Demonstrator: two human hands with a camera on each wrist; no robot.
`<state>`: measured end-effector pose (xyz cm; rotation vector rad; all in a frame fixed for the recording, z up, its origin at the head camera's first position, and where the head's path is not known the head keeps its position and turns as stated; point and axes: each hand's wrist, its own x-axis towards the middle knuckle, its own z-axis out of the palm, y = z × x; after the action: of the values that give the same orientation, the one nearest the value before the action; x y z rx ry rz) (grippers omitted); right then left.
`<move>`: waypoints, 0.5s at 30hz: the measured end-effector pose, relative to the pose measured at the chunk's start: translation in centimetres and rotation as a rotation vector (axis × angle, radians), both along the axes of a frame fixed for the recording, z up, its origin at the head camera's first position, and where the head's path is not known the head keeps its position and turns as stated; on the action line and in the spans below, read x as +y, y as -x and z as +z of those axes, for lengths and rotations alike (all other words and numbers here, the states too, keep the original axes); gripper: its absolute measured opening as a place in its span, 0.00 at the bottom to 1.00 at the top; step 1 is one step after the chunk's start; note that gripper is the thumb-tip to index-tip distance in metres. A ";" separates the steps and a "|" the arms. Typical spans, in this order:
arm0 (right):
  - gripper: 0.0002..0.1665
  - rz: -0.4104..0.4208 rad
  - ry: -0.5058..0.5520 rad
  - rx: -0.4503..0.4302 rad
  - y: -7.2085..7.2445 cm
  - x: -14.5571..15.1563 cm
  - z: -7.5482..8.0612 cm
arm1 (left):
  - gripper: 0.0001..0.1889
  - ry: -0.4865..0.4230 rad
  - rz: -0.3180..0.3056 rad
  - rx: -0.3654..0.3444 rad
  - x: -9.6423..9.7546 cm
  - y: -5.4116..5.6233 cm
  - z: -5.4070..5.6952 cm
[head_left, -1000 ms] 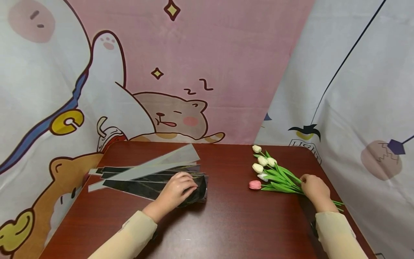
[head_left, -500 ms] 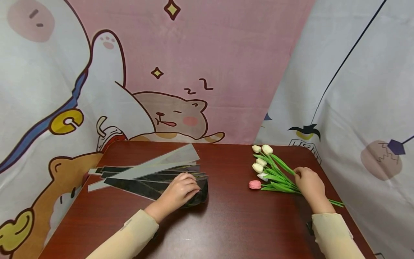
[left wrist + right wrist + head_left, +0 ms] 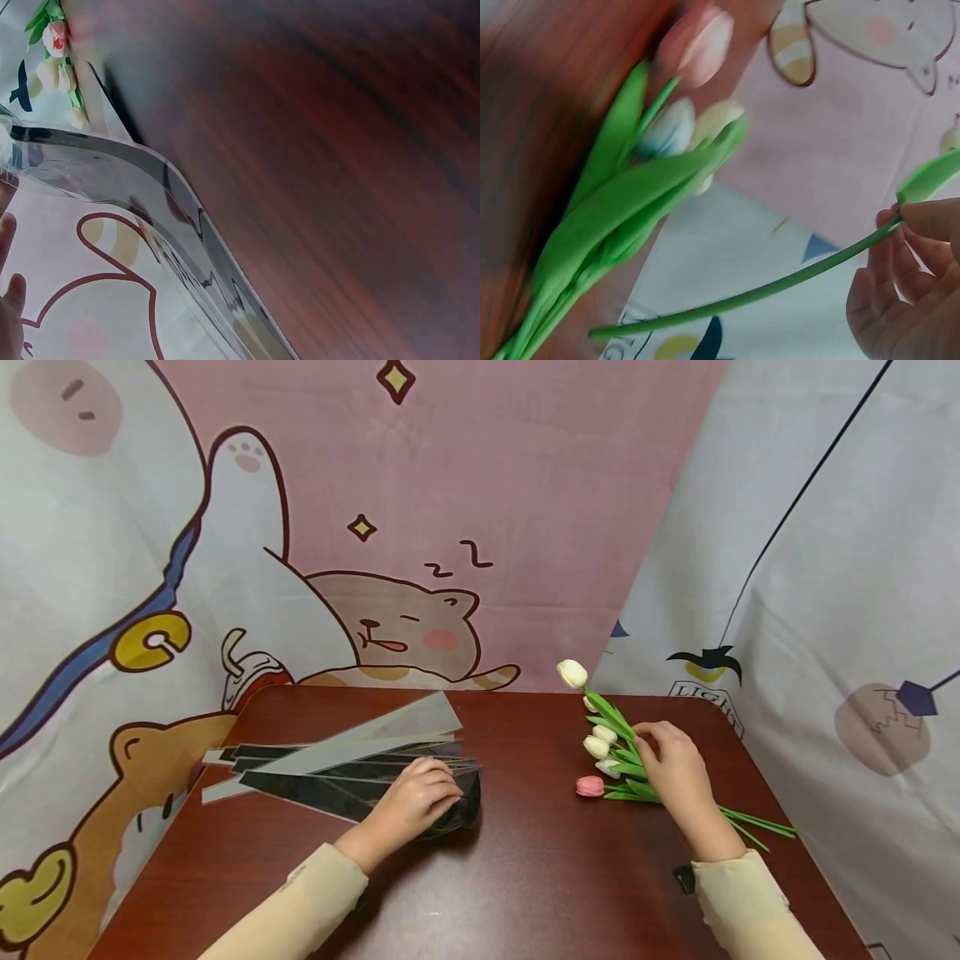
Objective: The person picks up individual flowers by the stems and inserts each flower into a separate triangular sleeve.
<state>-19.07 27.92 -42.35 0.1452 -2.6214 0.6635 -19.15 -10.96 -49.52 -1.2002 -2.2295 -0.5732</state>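
Note:
My right hand point(image 3: 675, 772) pinches a white tulip point(image 3: 572, 674) by its green stem, just under a leaf. In the right wrist view the stem point(image 3: 765, 289) hangs clear of the others, its lower end free. Beneath it on the table lie several more tulips, among them a pink one point(image 3: 590, 787) and white ones point(image 3: 597, 747). At the left, my left hand point(image 3: 416, 797) grips the wide end of a black-and-clear bouquet sleeve point(image 3: 300, 793). That sleeve's mouth point(image 3: 150, 172) bulges apart in the left wrist view, where only a few fingertips show at the edge.
More flat wrapping sleeves, one of them pale grey point(image 3: 390, 731), lie fanned out behind the left hand. The brown table point(image 3: 510, 877) ends at a cartoon-printed cloth point(image 3: 555, 527) at the back and sides. Loose stems point(image 3: 757, 818) reach toward the table's right edge.
My right hand has lifted one white tulip out of the bunch and carried it left and up. The left hand stays at the sleeve, whose wide end has puffed up slightly.

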 end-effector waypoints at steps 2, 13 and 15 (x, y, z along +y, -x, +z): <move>0.08 0.025 0.039 0.037 -0.1 -0.9 0.3 | 0.03 0.007 -0.001 -0.001 0.0 0.0 0.0; 0.07 0.131 0.318 0.151 -1.1 -5.0 0.5 | 0.03 0.055 0.004 0.057 0.2 -0.1 0.1; 0.08 0.142 0.382 0.166 -1.3 -5.5 0.4 | 0.03 0.060 0.007 0.055 0.2 -0.2 0.1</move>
<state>-17.79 22.44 -41.96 0.2591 -2.2939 1.1354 -18.98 -10.71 -49.41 -1.2225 -2.2177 -0.4677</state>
